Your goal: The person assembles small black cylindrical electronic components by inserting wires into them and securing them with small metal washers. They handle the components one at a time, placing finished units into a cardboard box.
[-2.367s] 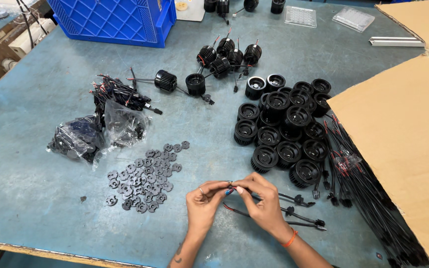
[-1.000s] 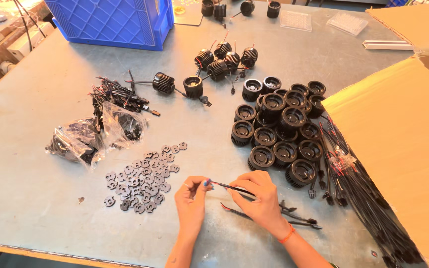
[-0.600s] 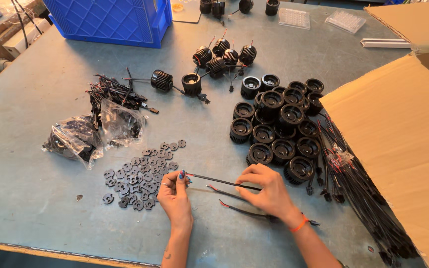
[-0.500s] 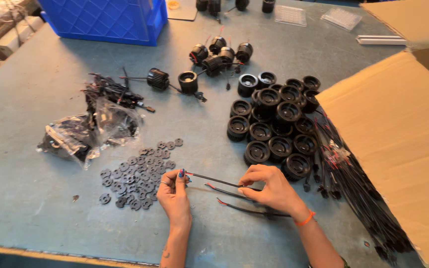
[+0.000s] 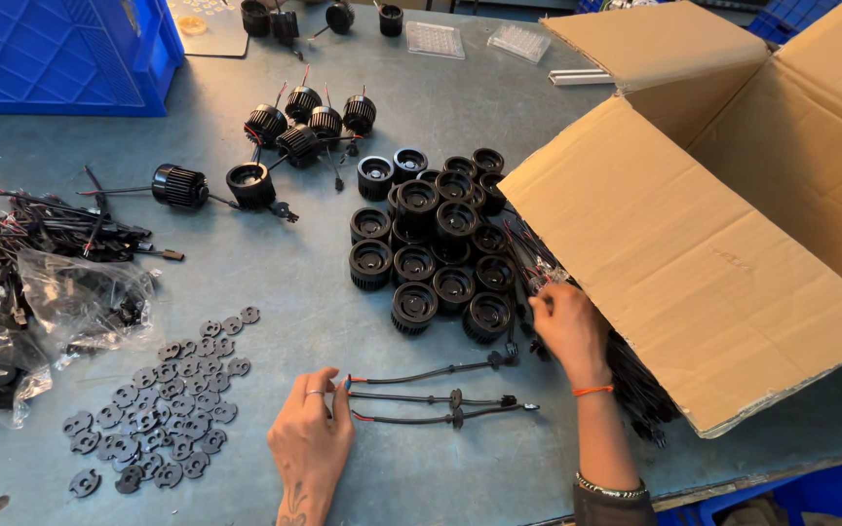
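Head view: we look down on a grey-blue worktable (image 5: 246, 282) with both our hands near its front edge.
Left hand (image 5: 312, 443): released, lying flat on the table, fingertips touching the red-and-blue ends of three thin black cables with moulded plugs (image 5: 436, 397), laid side by side near the front edge.
Right hand (image 5: 569, 326): fingers curled into the bundle of loose black wires (image 5: 635, 385) under the flap of the open brown cardboard box (image 5: 694, 253); we cannot tell whether a wire is already pinched.
Nearby: ribbed black round housings (image 5: 431, 258) cluster mid-table; flat grey notched discs (image 5: 163, 394) lie toward the front left corner.
Doing it well: we judge it best to draw one wire out singly, keeping the left hand steadying the laid cables so the row stays aligned.
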